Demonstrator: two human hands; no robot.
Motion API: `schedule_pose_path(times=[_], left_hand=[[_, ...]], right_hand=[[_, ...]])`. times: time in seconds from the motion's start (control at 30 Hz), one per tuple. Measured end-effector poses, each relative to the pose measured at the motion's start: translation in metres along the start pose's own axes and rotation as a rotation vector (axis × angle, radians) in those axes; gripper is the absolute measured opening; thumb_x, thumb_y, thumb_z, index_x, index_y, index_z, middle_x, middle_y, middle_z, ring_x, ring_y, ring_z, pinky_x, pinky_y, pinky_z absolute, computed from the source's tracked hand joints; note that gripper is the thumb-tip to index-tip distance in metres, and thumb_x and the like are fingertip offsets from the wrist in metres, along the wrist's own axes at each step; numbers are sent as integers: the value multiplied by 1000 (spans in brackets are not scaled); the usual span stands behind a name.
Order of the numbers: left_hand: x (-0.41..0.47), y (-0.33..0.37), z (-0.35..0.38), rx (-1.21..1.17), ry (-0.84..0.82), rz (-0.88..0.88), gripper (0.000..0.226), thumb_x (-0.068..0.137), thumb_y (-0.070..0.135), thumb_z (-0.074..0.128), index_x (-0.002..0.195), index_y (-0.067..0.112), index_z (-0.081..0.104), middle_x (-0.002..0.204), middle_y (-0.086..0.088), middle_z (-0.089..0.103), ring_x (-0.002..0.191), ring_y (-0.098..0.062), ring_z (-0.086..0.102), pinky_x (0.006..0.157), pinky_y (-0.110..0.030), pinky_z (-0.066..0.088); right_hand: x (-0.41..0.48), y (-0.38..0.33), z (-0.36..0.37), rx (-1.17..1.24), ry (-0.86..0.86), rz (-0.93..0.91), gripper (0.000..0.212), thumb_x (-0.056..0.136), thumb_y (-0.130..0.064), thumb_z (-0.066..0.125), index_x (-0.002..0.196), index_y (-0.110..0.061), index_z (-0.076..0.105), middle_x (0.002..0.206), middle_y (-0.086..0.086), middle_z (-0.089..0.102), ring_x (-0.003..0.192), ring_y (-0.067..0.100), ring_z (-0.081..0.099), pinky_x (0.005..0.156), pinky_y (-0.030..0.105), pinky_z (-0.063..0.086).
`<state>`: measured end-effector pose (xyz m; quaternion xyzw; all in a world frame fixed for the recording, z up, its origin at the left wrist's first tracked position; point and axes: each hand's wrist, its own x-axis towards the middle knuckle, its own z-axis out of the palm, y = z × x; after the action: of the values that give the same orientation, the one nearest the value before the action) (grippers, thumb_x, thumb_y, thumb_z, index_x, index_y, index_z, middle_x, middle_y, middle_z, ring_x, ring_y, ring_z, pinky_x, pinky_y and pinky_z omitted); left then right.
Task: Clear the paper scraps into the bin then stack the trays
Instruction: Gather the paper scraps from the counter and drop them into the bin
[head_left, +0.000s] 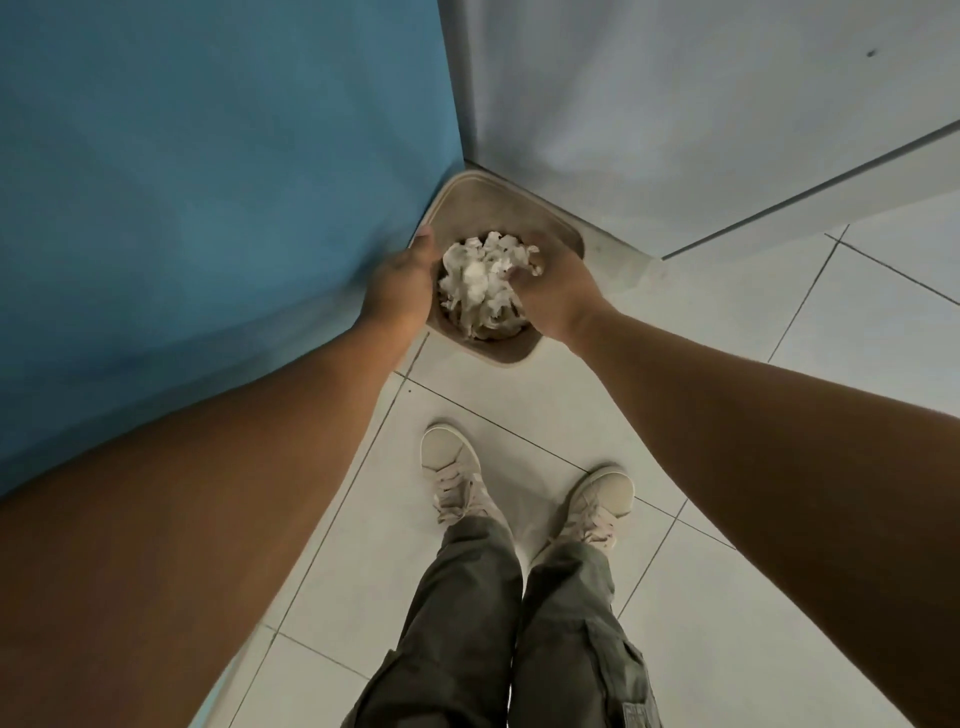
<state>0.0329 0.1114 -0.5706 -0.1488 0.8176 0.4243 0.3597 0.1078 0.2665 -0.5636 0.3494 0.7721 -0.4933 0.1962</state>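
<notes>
The floor (519, 405) is pale tile with thin dark grout lines. Directly under the paper scraps (483, 283) that the left hand (397, 288) and right hand (556, 293) cup between them, a beige bin (498, 200) with rounded corners seems to stand on the tiles, though its base is hidden. Nearer the person than the grip, two pale lace-up shoes stand flat on the tiles, apart from the bin, the left shoe (449, 462) a little further forward than the right shoe (605, 493).
</notes>
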Motion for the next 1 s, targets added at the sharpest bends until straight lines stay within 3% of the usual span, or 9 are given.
schedule_pose_path(times=[0.1, 0.17, 0.33, 0.57, 0.8, 1.0], left_hand=[[-27, 17, -3, 150, 41, 99, 43, 101, 49, 41, 113, 18, 67, 119, -5, 65, 113, -23, 58, 91, -27, 41], [-53, 33, -6, 200, 45, 147, 26, 99, 43, 51, 110, 25, 65, 118, 4, 65, 111, -17, 58, 91, -25, 42], [-128, 97, -28, 337, 86, 346, 37, 97, 38, 54, 131, 25, 58, 132, 0, 62, 122, -21, 56, 102, -32, 44], [-242, 203, -72, 517, 150, 627, 41, 92, 25, 57, 134, 21, 54, 135, -4, 56, 129, -22, 48, 105, -34, 41], [-368, 320, -124, 431, 267, 787, 44, 92, 28, 57, 135, 18, 54, 137, -5, 57, 127, -25, 50, 106, -38, 41], [-449, 360, -186, 368, 460, 864, 40, 92, 27, 58, 131, 18, 57, 136, -1, 58, 123, -21, 52, 101, -31, 40]], right_hand=[[-30, -8, -14, -77, 8, -47, 53, 88, -28, 59, 139, -27, 43, 129, 5, 60, 114, 29, 57, 97, 35, 47], [-53, -20, -29, -146, -7, -91, 57, 87, -29, 60, 141, -30, 41, 132, 5, 57, 113, 30, 57, 93, 32, 47], [-125, -76, -96, -234, 48, -178, 52, 91, -28, 59, 141, -25, 44, 135, 6, 57, 122, 27, 53, 98, 30, 42], [-223, -167, -201, -445, 132, -402, 54, 94, -28, 55, 145, -23, 40, 150, 0, 41, 138, 21, 37, 112, 33, 32], [-323, -275, -293, -449, 244, -667, 51, 92, -27, 57, 141, -20, 46, 146, 1, 46, 135, 20, 41, 110, 29, 32], [-389, -356, -327, -397, 294, -846, 49, 93, -25, 57, 140, -20, 47, 146, -1, 46, 135, 17, 41, 109, 23, 27]])
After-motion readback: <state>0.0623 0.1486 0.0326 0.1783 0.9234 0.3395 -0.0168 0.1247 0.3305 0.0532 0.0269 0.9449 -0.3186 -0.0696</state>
